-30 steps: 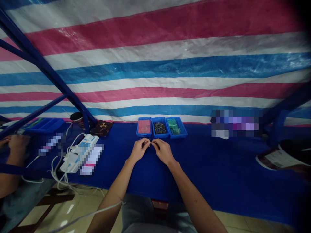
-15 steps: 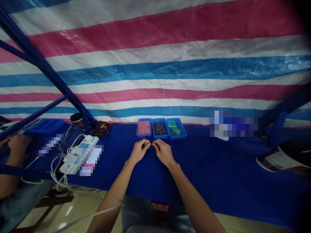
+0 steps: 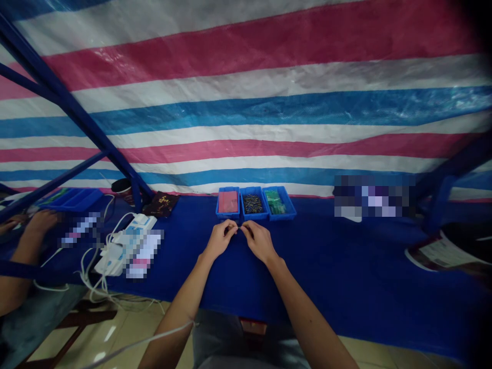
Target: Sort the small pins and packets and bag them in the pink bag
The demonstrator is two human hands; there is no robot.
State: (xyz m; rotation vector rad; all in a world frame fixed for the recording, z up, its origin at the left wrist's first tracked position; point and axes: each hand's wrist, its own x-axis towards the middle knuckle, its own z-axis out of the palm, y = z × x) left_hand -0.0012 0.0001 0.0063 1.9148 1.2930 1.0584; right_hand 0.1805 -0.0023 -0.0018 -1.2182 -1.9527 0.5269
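Observation:
My left hand and my right hand meet fingertip to fingertip just in front of three small blue bins. Both are closed in a pinch. Between the fingertips shows a tiny, thin, light piece, too small to name. The left blue bin holds flat pink pieces. In the middle blue bin lie many small metal pins or screws. The right blue bin contains green pieces, some in what looks like clear plastic.
To the left lie a white power strip with cables and a dark packet. A co-worker's hand is near a divided blue tray. A paper tub stands at right. Behind the blue table hangs a striped sheet.
My hands stay nearly still, pinched around the tiny piece. The co-worker's hand at far left has shifted a little to the right and up.

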